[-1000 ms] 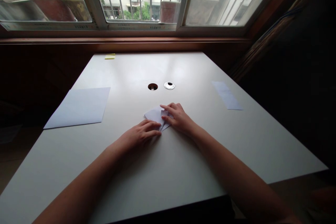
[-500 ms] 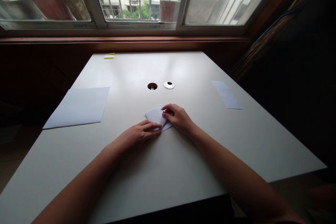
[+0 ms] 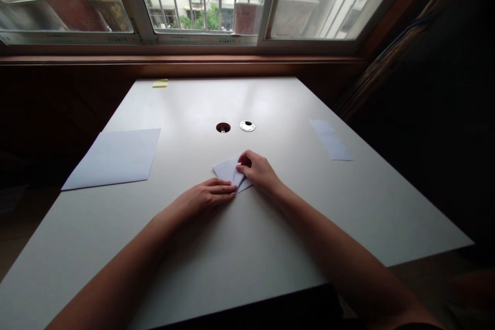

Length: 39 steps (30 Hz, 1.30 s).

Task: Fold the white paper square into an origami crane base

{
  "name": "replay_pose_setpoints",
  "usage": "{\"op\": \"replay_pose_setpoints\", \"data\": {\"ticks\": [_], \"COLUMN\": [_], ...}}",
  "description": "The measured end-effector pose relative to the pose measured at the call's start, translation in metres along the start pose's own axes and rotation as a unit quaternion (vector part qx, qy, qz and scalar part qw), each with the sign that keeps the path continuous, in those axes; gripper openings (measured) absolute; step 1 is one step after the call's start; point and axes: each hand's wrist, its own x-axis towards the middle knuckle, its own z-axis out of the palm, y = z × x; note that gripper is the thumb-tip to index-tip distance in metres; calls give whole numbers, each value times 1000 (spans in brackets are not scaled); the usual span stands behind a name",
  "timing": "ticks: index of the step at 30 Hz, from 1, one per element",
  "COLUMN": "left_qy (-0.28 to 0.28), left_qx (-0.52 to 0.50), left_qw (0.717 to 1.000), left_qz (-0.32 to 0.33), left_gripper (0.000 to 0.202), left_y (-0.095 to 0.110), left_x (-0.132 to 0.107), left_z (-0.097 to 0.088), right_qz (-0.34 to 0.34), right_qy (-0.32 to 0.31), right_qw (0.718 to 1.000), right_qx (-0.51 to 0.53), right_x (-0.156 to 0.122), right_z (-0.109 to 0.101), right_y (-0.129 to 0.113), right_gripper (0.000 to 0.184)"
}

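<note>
A small white sheet of folded paper lies on the table in front of me, with a pointed flap at its near right part. My left hand rests on its near left edge, fingers stretched out and pressing it down. Thumb and forefinger of my right hand pinch the flap from the right side. Part of the paper is hidden under both hands.
The white table stands below a window. At the left lies a larger white sheet, at the right a narrow paper strip. Beyond my hands are a round hole and a metal ring cover. Yellow sticky notes lie at the far edge.
My right thumb and forefinger have shifted slightly on the flap, which sits a little lower. The left hand stays almost in place on the paper. The whole view has moved a touch.
</note>
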Motion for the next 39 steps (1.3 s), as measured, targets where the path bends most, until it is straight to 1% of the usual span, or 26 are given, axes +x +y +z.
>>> {"op": "replay_pose_setpoints", "data": {"ticks": [3,8,11,17,21,24,27,29,30,32,34,36,39], "left_qy": [10,5,16,29,53,62,52,41,33,18,7,-10,-16], "left_qx": [3,-1,-12,-57,-101,-119,-126,-117,-107,-77,-45,-15,12], "left_qw": [1000,1000,1000,998,994,991,990,991,992,995,998,999,1000], "left_qz": [-2,-12,-12,-7,4,-6,-25,-43,-50,-57,-44,-33,-16], "left_gripper": [41,41,39,35,34,30,26,29,33,48,59,60,54], "left_y": [2,8,10,6,3,4,9,10,11,10,8,6,5], "left_x": [0,1,1,-3,-5,-4,-2,-2,-2,-2,-2,0,3], "left_z": [0,-4,-4,-3,-3,-7,-12,-15,-15,-14,-12,-10,-8], "right_qz": [1,0,-4,-7,-12,-11,-10,-10,-10,-11,-14,-16,-18], "right_qy": [8,17,21,22,19,18,19,17,16,15,15,16,19], "right_qw": [1000,999,999,999,999,999,999,999,999,999,999,999,999], "right_qx": [-14,-35,-41,-41,-43,-44,-41,-40,-40,-41,-41,-42,-44], "right_x": [0,-1,-3,-4,-4,-4,-5,-5,-4,-4,-4,-3,-3], "right_z": [1,2,3,3,1,1,0,-1,-1,-1,-1,0,0], "right_y": [-2,-4,-4,-6,-8,-8,-9,-9,-9,-9,-8,-7,-7], "right_gripper": [7,7,7,7,7,8,8,8,8,8,8,8,9]}}
